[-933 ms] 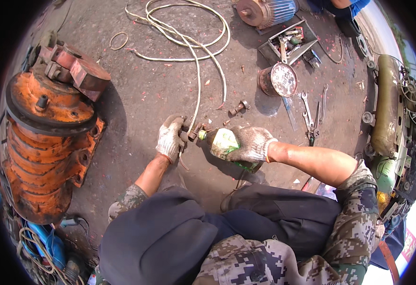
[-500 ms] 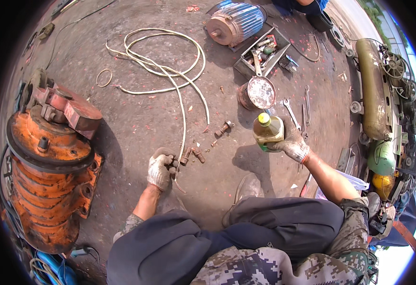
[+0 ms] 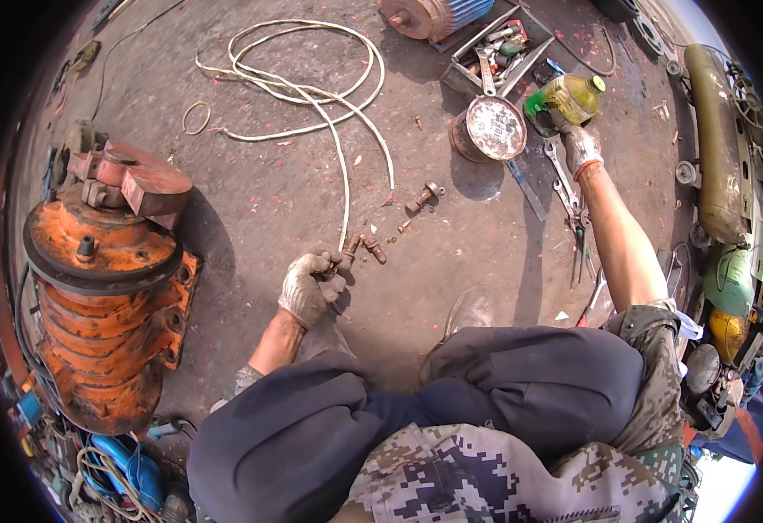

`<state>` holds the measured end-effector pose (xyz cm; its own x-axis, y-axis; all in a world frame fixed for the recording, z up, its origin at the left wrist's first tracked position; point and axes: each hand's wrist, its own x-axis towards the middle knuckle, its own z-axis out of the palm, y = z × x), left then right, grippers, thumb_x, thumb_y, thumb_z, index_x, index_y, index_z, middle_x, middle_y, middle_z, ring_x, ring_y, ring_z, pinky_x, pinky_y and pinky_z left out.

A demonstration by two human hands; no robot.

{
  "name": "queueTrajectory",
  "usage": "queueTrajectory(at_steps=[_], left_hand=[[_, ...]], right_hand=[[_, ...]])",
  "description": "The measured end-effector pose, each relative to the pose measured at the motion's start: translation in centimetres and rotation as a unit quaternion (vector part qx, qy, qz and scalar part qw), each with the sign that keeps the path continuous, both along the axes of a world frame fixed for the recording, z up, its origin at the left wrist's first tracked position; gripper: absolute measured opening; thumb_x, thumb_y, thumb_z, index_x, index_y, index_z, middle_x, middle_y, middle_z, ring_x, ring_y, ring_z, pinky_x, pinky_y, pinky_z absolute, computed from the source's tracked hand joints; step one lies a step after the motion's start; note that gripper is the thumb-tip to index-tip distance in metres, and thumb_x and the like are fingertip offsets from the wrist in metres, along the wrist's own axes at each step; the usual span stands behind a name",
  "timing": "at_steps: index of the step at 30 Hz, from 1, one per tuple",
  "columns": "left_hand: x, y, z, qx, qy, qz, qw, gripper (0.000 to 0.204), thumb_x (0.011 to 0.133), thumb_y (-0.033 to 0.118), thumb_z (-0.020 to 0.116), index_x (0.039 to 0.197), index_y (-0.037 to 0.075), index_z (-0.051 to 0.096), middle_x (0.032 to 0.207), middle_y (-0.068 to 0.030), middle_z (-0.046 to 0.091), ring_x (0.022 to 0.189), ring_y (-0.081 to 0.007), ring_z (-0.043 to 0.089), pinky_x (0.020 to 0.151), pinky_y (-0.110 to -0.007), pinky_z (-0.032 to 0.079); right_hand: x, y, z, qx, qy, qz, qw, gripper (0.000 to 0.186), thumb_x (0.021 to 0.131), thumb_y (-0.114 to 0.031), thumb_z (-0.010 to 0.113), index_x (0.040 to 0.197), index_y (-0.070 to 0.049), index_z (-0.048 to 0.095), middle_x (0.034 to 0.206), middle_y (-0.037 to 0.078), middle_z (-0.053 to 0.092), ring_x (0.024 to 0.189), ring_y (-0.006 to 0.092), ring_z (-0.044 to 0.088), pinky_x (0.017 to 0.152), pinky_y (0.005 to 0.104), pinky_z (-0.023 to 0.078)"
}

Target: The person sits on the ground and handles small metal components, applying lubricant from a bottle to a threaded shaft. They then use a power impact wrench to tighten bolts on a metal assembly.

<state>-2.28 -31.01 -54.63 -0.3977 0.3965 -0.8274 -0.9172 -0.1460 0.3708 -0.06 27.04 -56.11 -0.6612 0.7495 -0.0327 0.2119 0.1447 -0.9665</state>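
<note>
My right hand [image 3: 576, 139], in a dirty light work glove, is closed round a plastic bottle [image 3: 573, 100] with a yellow cap. The bottle is tilted, cap toward the far right, with yellowish-green liquid inside, just right of a paint-spattered round can [image 3: 496, 128]. My left hand [image 3: 308, 283], also gloved, is low over the ground in front of my left knee with its fingers curled closed; what they hold is mostly hidden. Close beside its fingertips lie two rusty bolts [image 3: 373, 250]. Another bolt with a wide head [image 3: 425, 198] lies farther off.
A loosely coiled pale cable [image 3: 344, 183] runs toward my left hand. An orange ribbed machine housing [image 3: 102, 322] stands at left. Beyond the can are an open toolbox [image 3: 466, 77] and a blue motor [image 3: 447, 13]. Wrenches [image 3: 562, 179] lie at right, near a long air tank [image 3: 719, 157].
My right hand has carried the bottle forward and right, tipping it from near upright to slanting. My left hand stays by the bolts. The view has shifted slightly.
</note>
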Motion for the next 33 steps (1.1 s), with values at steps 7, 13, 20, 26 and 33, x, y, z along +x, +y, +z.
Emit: queueTrajectory(at_steps=[7, 13, 20, 26, 33], left_hand=[[0.9, 1.1, 0.7, 0.009, 0.057, -0.064, 0.996, 0.026, 0.097, 0.015, 0.054, 0.112, -0.001, 0.068, 0.091, -0.0149, 0.072, 0.061, -0.0182, 0.065, 0.047, -0.03, 0.05], [0.8, 2.0, 1.2, -0.008, 0.055, -0.149, 0.987, 0.033, 0.103, 0.013, 0.057, 0.134, 0.002, 0.063, 0.105, -0.0148, 0.071, 0.068, -0.0164, 0.068, 0.053, -0.031, 0.056], [2.1, 4.7, 1.1, -0.016, 0.339, -0.311, 0.888, 0.042, 0.101, 0.011, 0.067, 0.143, 0.006, 0.06, 0.123, -0.0091, 0.069, 0.089, -0.0125, 0.07, 0.063, -0.03, 0.06], [2.0, 5.9, 4.9, -0.033, 0.229, -0.301, 0.925, 0.048, 0.094, 0.012, 0.076, 0.139, 0.002, 0.059, 0.11, -0.0101, 0.069, 0.084, -0.0159, 0.071, 0.07, -0.032, 0.062], [1.7, 5.3, 4.3, 0.015, 0.134, -0.229, 0.964, 0.038, 0.101, 0.009, 0.069, 0.135, -0.003, 0.057, 0.102, -0.0166, 0.072, 0.076, -0.0228, 0.073, 0.065, -0.038, 0.063]], right_hand=[[1.3, -1.9, -3.7, -0.021, -0.146, 0.026, 0.989, 0.07, 0.087, -0.019, 0.09, 0.145, 0.0, 0.057, 0.135, 0.013, 0.071, 0.116, 0.0249, 0.069, 0.101, 0.0373, 0.053], [6.1, -5.9, -2.3, -0.078, -0.263, -0.04, 0.961, 0.044, 0.095, -0.024, 0.082, 0.129, -0.002, 0.064, 0.094, 0.004, 0.07, 0.078, 0.011, 0.065, 0.07, 0.0282, 0.053], [6.4, -25.2, 7.7, -0.097, -0.289, 0.455, 0.837, 0.055, 0.096, -0.031, 0.081, 0.142, -0.008, 0.063, 0.114, 0.015, 0.074, 0.105, 0.0244, 0.074, 0.093, 0.0404, 0.059], [4.4, -28.7, 7.8, -0.101, -0.205, 0.504, 0.833, 0.037, 0.096, -0.025, 0.077, 0.127, -0.006, 0.072, 0.111, 0.017, 0.077, 0.101, 0.0255, 0.076, 0.09, 0.0397, 0.059], [4.3, -28.4, 8.8, -0.071, -0.231, 0.505, 0.829, 0.03, 0.094, -0.024, 0.077, 0.117, -0.005, 0.074, 0.102, 0.015, 0.077, 0.097, 0.0231, 0.076, 0.086, 0.0384, 0.059]])
